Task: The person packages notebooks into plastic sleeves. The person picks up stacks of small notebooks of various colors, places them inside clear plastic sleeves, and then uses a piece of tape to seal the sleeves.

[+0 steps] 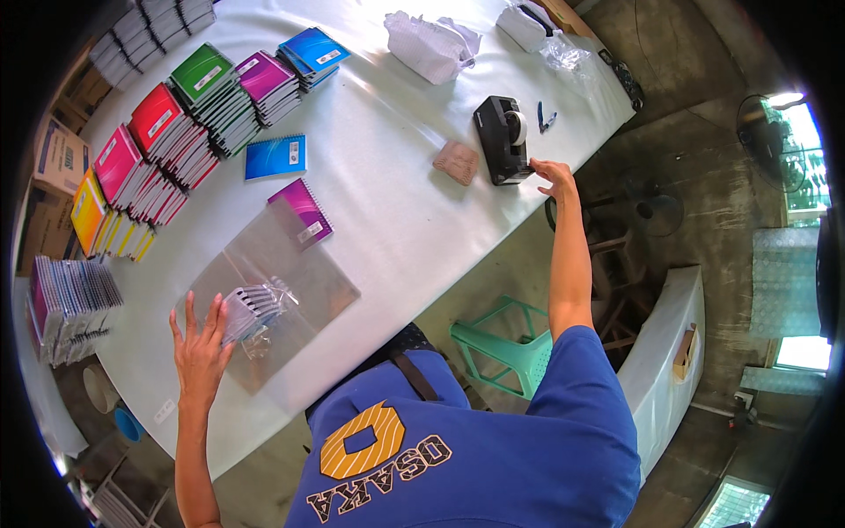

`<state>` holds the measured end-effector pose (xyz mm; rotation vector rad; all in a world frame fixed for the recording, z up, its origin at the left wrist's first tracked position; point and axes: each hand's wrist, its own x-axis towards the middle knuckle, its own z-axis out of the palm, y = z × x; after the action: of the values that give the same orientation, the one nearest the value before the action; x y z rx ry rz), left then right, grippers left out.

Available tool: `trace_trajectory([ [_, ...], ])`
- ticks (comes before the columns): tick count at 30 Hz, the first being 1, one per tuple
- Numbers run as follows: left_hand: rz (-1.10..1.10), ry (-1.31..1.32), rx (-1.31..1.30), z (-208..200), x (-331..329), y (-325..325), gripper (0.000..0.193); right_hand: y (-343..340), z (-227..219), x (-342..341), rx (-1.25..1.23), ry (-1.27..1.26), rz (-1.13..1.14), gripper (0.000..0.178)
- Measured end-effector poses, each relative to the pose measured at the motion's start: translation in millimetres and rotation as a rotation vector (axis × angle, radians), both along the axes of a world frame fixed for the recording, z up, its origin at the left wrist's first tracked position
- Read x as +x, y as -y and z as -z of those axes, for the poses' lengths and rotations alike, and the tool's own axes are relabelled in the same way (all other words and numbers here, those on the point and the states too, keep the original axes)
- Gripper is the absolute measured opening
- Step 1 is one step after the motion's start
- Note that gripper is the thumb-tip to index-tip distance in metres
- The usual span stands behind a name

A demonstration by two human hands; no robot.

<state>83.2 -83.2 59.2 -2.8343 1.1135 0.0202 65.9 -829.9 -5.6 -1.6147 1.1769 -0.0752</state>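
My left hand (pixel 202 350) lies with fingers spread at the left end of a small bundle of notebooks (pixel 251 310) wrapped in clear plastic. The bundle rests on a large clear plastic sheet (pixel 321 280) on the white table. My right arm reaches out to the table's edge, where my right hand (pixel 554 178) has its fingertips at the front end of a black tape dispenser (pixel 503 154). Its fingers bend in towards the thumb; what they pinch is too small to make out. A roll of clear tape (pixel 518 128) sits in the dispenser.
Stacked spiral notebooks (pixel 176 132) in several colours line the far left. A blue notebook (pixel 275 157) and a purple notebook (pixel 304 213) lie nearer. Beside the dispenser are a brown block (pixel 456 163) and blue-handled snips (pixel 547 118). A green stool (pixel 515 352) stands by the table.
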Motion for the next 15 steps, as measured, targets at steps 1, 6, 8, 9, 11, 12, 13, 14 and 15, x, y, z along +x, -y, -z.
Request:
trace_trajectory([
  [1, -0.008, -0.004, 0.009, -1.2, -0.2, -0.3, 0.086, 0.9, 1.6, 1.5, 0.007, 0.001, 0.004, 0.033],
  [6, -0.038, -0.036, 0.038, -5.7, -1.5, 1.7, 0.087, -1.3, 8.8, -11.3, 0.362, 0.305, -0.11, 0.017],
  [8, -0.053, -0.036, 0.038, -9.7, -5.1, -1.7, 0.088, -25.0, 30.3, -26.1, 0.416, 0.616, -0.099, 0.025],
  [9, -0.062, -0.032, 0.04, -10.3, -6.7, -2.6, 0.088, -34.8, 37.7, -33.4, 0.448, 0.924, -0.074, 0.033],
  [11, -0.038, -0.042, -0.007, -4.4, -2.1, 4.4, 0.087, -19.8, 47.4, -62.9, 0.422, 0.963, -0.068, 0.027],
  [12, -0.033, -0.047, -0.014, -2.2, -1.1, 6.4, 0.087, -18.6, 51.6, -71.4, 0.284, 0.766, -0.02, 0.023],
  [13, -0.027, -0.037, -0.018, -3.0, -1.8, 5.1, 0.086, -26.7, 51.2, -73.0, 0.161, 0.569, 0.023, 0.019],
  [14, -0.021, -0.027, -0.026, -3.4, -1.9, 4.1, 0.085, -28.4, 45.1, -65.4, -0.158, 0.323, -0.034, 0.021],
  [15, -0.027, -0.031, -0.026, -1.5, -1.7, 3.5, 0.085, -31.9, 37.9, -60.5, -0.158, 0.319, -0.04, 0.021],
])
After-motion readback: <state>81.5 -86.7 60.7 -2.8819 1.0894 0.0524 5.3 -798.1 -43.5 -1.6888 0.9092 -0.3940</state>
